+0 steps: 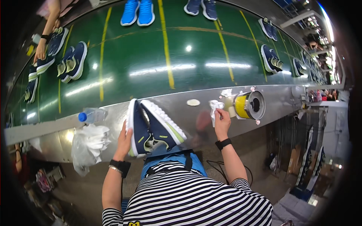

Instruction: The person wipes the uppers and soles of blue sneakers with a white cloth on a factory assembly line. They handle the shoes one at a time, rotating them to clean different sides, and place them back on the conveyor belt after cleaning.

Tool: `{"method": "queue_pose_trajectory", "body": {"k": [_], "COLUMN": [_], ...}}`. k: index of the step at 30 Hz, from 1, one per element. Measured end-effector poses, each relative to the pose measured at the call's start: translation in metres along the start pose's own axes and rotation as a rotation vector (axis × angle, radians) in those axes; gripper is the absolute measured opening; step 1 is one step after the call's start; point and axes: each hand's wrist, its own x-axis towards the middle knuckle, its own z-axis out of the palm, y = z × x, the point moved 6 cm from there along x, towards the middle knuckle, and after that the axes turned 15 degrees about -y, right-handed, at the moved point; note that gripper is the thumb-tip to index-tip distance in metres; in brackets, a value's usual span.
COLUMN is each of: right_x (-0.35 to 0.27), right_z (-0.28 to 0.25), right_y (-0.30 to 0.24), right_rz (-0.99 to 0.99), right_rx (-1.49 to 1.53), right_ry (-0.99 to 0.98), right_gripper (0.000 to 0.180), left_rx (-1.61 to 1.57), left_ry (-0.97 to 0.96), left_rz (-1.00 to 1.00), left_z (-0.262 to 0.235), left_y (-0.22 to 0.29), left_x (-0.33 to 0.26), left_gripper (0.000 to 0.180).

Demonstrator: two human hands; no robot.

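Observation:
A pair of navy sneakers (141,130) with white soles and lime accents sits on the metal ledge in front of me, the right one tipped so its sole side faces outward. My left hand (123,142) is closed against the outer side of the left sneaker, fingers along its sole. Farther right, my right hand (222,122) pinches a crumpled white cloth (215,107) just over the ledge. Beside that hand is an open metal can (249,105) with a yellow band, lying tilted or seen from above; its contents are too dark to make out.
A green conveyor belt (132,49) with yellow lines runs beyond the ledge, carrying bright blue sneakers (138,13) and several navy pairs. On the ledge are a blue-capped bottle (92,115), a white plastic bag (90,145) and a white oval piece (193,102). Another person's hand (40,52) touches shoes at far left.

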Motion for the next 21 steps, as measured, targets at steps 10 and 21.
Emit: {"method": "queue_pose_trajectory", "body": {"k": [10,21], "right_x": [0.048,-0.039], "right_z": [0.03,0.101], "right_y": [0.031,-0.234], "right_rz": [-0.11,-0.441], "right_rx": [-0.404,0.237], "right_ry": [-0.138,-0.846], "right_gripper": [0.016,0.004], "left_rx": [-0.645,-1.202], "left_ry": [-0.002,-0.265], "left_rz": [-0.317,-0.323], "left_z": [-0.009,0.036], "left_y": [-0.019,0.02], "left_x": [-0.056,-0.101], "left_gripper": [0.05,0.052]}}
